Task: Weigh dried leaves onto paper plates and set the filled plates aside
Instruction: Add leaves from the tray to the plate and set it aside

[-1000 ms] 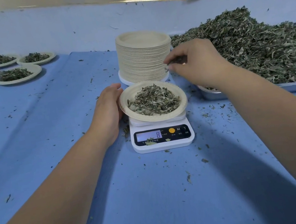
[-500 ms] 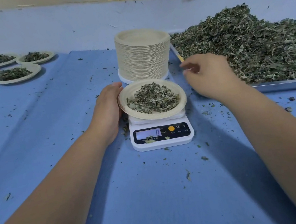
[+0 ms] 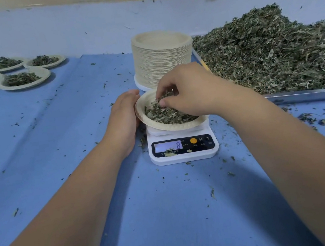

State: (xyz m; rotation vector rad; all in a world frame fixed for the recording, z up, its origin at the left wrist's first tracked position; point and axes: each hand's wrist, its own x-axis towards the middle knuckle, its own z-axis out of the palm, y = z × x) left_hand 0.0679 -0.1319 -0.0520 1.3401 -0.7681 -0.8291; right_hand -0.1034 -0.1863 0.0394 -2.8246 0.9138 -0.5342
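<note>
Right hand [image 3: 189,91] now among leaves [image 3: 169,115] on plate [image 3: 140,113]

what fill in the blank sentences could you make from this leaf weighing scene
The scale reads ___.
The right hand pinches dried ___ in the plate.
The left hand rests against the plate's ___ side.
The stack of empty plates stands ___ the scale.
Missing: 8; leaves; left; behind.
</note>
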